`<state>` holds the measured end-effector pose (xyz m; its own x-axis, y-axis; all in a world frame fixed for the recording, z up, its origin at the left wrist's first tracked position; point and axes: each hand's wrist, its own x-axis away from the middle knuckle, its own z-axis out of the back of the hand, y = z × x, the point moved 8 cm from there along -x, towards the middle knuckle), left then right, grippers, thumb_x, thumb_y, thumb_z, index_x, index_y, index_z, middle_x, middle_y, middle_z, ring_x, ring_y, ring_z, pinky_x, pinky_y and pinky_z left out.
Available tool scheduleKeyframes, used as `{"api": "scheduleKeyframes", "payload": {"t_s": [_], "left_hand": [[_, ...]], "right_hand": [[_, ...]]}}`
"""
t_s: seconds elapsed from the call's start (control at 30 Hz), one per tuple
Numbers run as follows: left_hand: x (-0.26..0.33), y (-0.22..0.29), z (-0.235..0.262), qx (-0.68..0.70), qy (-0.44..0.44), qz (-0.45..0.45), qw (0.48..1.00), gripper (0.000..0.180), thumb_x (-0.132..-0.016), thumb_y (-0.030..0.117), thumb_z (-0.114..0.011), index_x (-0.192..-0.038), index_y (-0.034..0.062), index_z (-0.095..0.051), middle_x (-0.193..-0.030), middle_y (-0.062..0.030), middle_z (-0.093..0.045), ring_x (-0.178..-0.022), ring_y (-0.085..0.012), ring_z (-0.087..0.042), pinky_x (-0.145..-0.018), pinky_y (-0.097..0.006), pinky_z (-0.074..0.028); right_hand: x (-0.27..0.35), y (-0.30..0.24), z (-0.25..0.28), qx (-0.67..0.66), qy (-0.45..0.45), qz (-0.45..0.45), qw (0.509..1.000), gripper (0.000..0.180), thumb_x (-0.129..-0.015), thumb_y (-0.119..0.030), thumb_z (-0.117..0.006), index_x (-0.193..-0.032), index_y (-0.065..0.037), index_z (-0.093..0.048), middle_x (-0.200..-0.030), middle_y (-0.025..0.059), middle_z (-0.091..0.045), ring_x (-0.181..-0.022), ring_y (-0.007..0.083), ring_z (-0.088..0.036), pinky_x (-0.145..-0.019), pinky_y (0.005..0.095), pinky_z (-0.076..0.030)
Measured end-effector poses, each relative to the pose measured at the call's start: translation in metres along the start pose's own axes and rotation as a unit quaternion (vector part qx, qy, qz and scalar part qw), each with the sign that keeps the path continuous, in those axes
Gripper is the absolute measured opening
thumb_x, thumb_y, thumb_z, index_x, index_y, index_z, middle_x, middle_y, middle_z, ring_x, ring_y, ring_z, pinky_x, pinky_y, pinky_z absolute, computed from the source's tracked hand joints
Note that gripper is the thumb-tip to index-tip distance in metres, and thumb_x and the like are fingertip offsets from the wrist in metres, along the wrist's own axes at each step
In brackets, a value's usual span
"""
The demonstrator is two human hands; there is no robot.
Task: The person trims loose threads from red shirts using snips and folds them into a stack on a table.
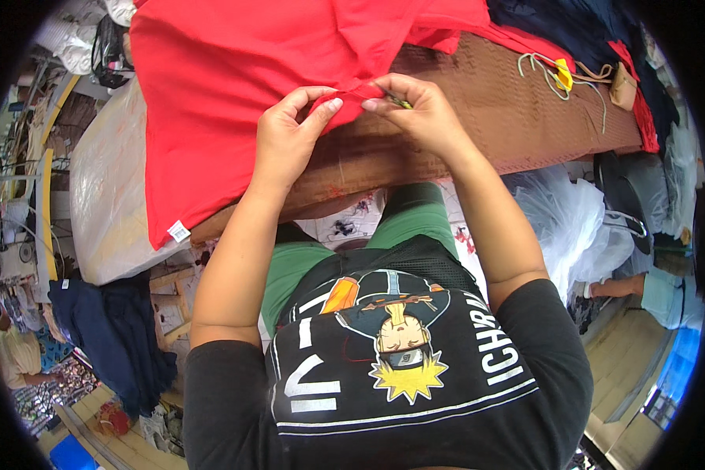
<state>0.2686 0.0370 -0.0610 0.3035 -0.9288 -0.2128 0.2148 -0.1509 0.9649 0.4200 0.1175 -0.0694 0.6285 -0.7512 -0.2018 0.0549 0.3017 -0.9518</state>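
A large red cloth garment (235, 86) spreads over the brown-covered table (501, 125), with one corner hanging at the left by a white label (178, 231). My left hand (286, 137) pinches a folded edge of the red garment between thumb and fingers. Close beside it, my right hand (424, 117) pinches the same edge. A small yellow-and-dark tool (402, 103) is tucked in the right hand; the fingers hide most of it, so its kind is unclear. The bunched red cloth stretches between both hands' fingertips, above the table's near edge.
A yellow item (564, 74) with pale cords and a tan block (623, 88) lie at the table's right. Plastic covers the left end (106, 180). Navy cloth (113, 337) hangs lower left; clear plastic bags (560, 227) stand right. Other people's arms (615, 287) show at both sides.
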Motion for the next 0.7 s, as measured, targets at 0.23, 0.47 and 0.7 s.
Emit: {"api": "scheduleKeyframes", "payload": {"t_s": [0.23, 0.47, 0.7], "left_hand": [[0.009, 0.027, 0.006, -0.039, 0.017, -0.078, 0.996, 0.023, -0.086, 0.010, -0.067, -0.107, 0.0017, -0.068, -0.094, -0.0041, -0.071, -0.085, -0.0078, -0.063, -0.077, -0.023, -0.050], [0.004, 0.022, 0.019, 0.059, 0.052, -0.010, 0.997, 0.018, -0.091, 0.015, -0.064, -0.099, -0.0008, -0.067, -0.091, -0.0078, -0.071, -0.081, -0.0103, -0.066, -0.073, -0.023, -0.051], [0.008, 0.031, 0.031, 0.098, -0.003, 0.064, 0.993, 0.019, -0.091, 0.017, -0.064, -0.097, -0.0008, -0.066, -0.090, -0.0076, -0.071, -0.079, -0.0108, -0.066, -0.068, -0.023, -0.051]], "right_hand": [[0.007, -0.029, -0.004, -0.012, -0.027, -0.070, 0.997, 0.021, -0.087, -0.022, -0.069, -0.096, -0.003, -0.068, -0.081, -0.0061, -0.061, -0.076, 0.0027, -0.050, -0.071, 0.0222, -0.044], [0.008, -0.030, 0.001, 0.028, -0.033, -0.060, 0.997, 0.018, -0.087, -0.022, -0.068, -0.094, -0.006, -0.068, -0.075, -0.0097, -0.056, -0.065, 0.0001, -0.043, -0.058, 0.0194, -0.037], [0.010, -0.032, 0.000, 0.016, -0.033, -0.076, 0.996, 0.018, -0.087, -0.023, -0.068, -0.094, -0.007, -0.067, -0.072, -0.0114, -0.054, -0.063, -0.0015, -0.043, -0.055, 0.0179, -0.036]]}}
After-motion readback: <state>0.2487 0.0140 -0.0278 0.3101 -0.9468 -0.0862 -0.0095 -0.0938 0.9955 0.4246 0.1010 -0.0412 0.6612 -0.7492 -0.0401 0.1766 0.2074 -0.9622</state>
